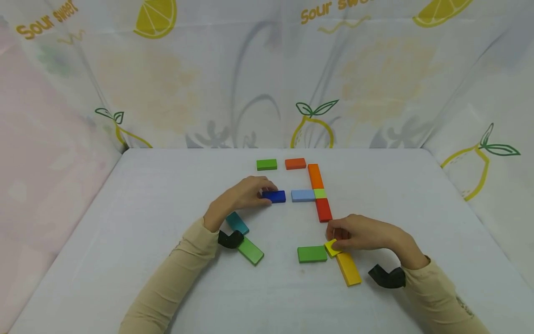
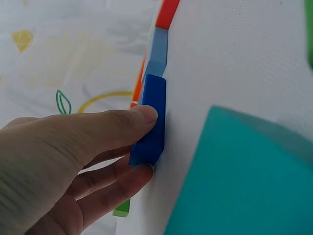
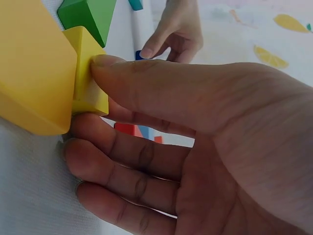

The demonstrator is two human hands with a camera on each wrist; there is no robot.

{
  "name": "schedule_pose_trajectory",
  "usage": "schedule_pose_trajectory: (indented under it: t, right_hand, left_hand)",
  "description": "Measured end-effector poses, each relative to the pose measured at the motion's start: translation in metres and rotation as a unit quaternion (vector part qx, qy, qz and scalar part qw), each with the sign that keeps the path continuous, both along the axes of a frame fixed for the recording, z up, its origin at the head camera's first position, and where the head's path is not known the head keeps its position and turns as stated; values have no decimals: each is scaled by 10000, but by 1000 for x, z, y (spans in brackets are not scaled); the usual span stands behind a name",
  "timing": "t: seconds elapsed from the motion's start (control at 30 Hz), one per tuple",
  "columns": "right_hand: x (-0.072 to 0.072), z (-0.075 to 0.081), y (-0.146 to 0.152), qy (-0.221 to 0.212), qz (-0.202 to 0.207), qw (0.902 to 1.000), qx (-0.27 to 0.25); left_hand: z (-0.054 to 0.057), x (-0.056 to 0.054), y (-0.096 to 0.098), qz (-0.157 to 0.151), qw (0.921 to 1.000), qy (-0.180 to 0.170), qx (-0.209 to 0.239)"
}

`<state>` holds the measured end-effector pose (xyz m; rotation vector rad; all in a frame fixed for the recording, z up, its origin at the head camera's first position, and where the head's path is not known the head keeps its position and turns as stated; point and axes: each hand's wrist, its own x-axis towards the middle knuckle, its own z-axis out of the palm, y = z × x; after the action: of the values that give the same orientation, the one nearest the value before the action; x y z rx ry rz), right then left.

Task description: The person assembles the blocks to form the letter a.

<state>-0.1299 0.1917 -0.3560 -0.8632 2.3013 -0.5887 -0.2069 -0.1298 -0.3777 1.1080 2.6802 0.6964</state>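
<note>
Beige sleeves (image 1: 179, 264) enter at the lower left and lower right of the head view, nearest that camera, and lead to two hands working over the white counter (image 1: 167, 181). Near the centre of the frame, the left hand (image 1: 248, 192) pinches a dark blue block (image 1: 274, 197) by its left end, thumb on one long side and fingers opposite. Right of centre and lower, the right hand (image 1: 369, 232) grips a small yellow block (image 1: 330, 250) between thumb and forefinger. That block sits between the right end of a green block (image 1: 312, 254) and the upper end of an amber block (image 1: 348, 270); whether it touches both is hard to tell.

Both held pieces look rigid, light and smooth, probably painted wood, so they should not bend or dent and seem unlikely to break. Their flat faces may slide easily, and a slight nudge could skew a neighbour. For the dark blue one, opposite long sides give a steady hold and leave the right end free, facing the light blue block (image 1: 302, 195). The yellow one offers little room: a fingertip pinch on opposite sides, away from the amber and green pieces, seems best.
</note>
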Motion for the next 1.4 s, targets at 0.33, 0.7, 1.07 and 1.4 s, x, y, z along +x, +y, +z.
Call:
schedule_pose_trajectory:
  t: [0.33,0.7,1.07,1.4]
  right_hand:
    - [0,-2,1,4,39,10000,-3]
    - [-2,-1,2,29,-28,10000,24]
    - [-3,1,3,266,-240,9993,-103]
    - [-5,0,4,428,-513,9977,148]
  left_hand:
    - [-2,1,4,-148,9999,-34,-27]
    - [-2,3,8,-222,9996,79,-165]
    - [-3,5,12,-171,9996,92,-219]
    - [-2,7,14,-193,9993,127,-308]
